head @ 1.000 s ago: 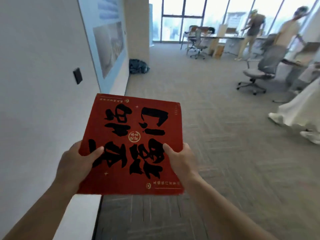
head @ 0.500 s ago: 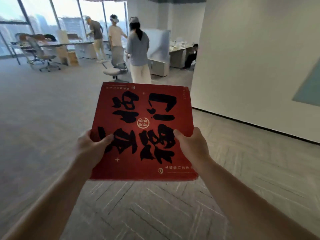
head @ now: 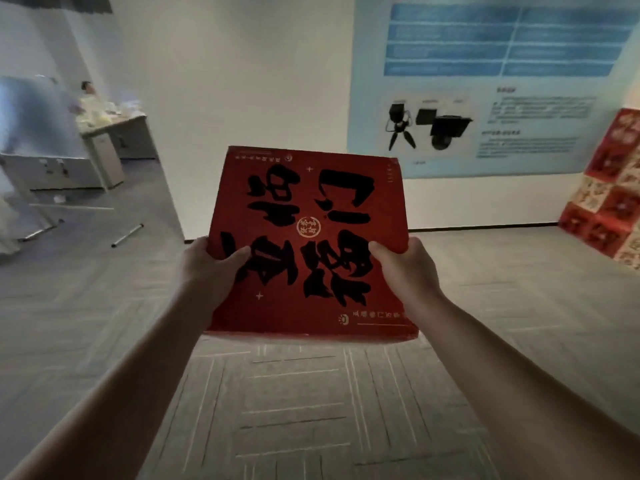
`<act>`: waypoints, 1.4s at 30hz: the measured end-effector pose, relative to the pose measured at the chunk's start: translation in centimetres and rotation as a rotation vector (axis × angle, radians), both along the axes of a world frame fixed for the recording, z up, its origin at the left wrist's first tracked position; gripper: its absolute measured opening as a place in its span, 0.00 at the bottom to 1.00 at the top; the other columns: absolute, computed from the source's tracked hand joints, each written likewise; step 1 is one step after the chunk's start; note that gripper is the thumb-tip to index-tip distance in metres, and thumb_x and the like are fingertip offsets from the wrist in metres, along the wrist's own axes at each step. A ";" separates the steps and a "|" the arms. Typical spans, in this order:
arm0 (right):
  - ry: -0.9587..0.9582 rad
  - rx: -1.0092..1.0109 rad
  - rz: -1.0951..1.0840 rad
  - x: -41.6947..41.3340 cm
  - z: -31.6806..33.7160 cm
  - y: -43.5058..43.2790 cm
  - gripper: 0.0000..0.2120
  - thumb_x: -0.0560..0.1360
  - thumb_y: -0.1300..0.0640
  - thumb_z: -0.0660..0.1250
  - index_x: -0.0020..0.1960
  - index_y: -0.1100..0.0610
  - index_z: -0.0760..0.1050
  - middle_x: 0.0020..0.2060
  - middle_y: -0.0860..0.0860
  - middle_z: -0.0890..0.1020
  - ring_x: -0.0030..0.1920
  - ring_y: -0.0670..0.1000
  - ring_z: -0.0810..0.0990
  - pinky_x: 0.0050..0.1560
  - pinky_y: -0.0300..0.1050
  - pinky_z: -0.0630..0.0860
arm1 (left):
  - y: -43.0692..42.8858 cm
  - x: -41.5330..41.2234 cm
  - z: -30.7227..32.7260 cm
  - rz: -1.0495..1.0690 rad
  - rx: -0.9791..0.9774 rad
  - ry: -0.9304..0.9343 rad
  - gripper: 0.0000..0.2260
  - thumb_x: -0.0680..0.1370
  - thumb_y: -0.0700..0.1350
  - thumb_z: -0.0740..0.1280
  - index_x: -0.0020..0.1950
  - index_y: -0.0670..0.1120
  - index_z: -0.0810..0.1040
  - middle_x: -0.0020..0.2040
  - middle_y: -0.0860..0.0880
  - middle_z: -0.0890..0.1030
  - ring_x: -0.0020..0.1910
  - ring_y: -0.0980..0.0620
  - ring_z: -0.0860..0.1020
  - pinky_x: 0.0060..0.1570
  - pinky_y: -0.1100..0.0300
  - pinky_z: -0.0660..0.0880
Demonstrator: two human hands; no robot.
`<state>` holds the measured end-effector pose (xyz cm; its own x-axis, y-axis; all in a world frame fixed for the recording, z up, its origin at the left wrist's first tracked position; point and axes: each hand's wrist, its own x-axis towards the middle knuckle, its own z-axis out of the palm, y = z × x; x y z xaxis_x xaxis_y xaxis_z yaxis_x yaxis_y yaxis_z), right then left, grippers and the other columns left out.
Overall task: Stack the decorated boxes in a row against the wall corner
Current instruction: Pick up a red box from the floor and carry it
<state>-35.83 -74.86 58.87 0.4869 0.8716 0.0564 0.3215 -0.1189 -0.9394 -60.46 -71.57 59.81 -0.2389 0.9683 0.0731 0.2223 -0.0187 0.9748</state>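
The left grip (head: 204,268) and right grip (head: 405,271) pinch the flat red cardboard box with black writing (head: 308,216), up over the grey carpet floor (head: 104,323). They hold only its side edges, so it could slip and drop.

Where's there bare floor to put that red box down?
The carpet along the wall below the poster, left of the stacked boxes, is bare, as is that beneath the box in the left hand and right hand. Far left is crowded: desk, cabinet, a rod.
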 end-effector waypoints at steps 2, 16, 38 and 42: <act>0.011 -0.007 -0.068 5.6 -0.3 2.1 0.21 0.76 0.44 0.66 0.63 0.55 0.71 0.50 0.48 0.80 0.47 0.50 0.80 0.47 0.49 0.79 | 3.8 5.7 0.0 -0.078 0.000 0.019 0.08 0.73 0.45 0.74 0.49 0.48 0.77 0.42 0.47 0.81 0.43 0.43 0.82 0.48 0.44 0.80; 0.015 -0.097 -0.659 48.3 -2.4 20.7 0.20 0.76 0.44 0.66 0.61 0.56 0.72 0.48 0.50 0.80 0.44 0.51 0.80 0.41 0.46 0.77 | 35.2 55.2 -2.7 -0.626 0.093 0.177 0.13 0.73 0.50 0.73 0.53 0.45 0.79 0.43 0.47 0.82 0.43 0.46 0.80 0.46 0.53 0.77; 0.044 -0.051 -1.007 120.5 -2.2 38.1 0.17 0.74 0.43 0.66 0.60 0.49 0.74 0.47 0.50 0.83 0.45 0.54 0.83 0.50 0.56 0.81 | 57.9 134.3 -1.4 -0.996 0.156 0.250 0.12 0.72 0.50 0.72 0.46 0.43 0.80 0.40 0.45 0.83 0.42 0.44 0.82 0.45 0.51 0.79; 0.056 -0.079 -1.049 133.0 -3.9 44.2 0.20 0.73 0.41 0.65 0.60 0.51 0.73 0.48 0.51 0.83 0.45 0.55 0.82 0.46 0.52 0.80 | 64.4 147.8 -2.9 -1.021 0.156 0.263 0.11 0.72 0.48 0.72 0.41 0.41 0.80 0.35 0.44 0.83 0.40 0.44 0.82 0.43 0.52 0.76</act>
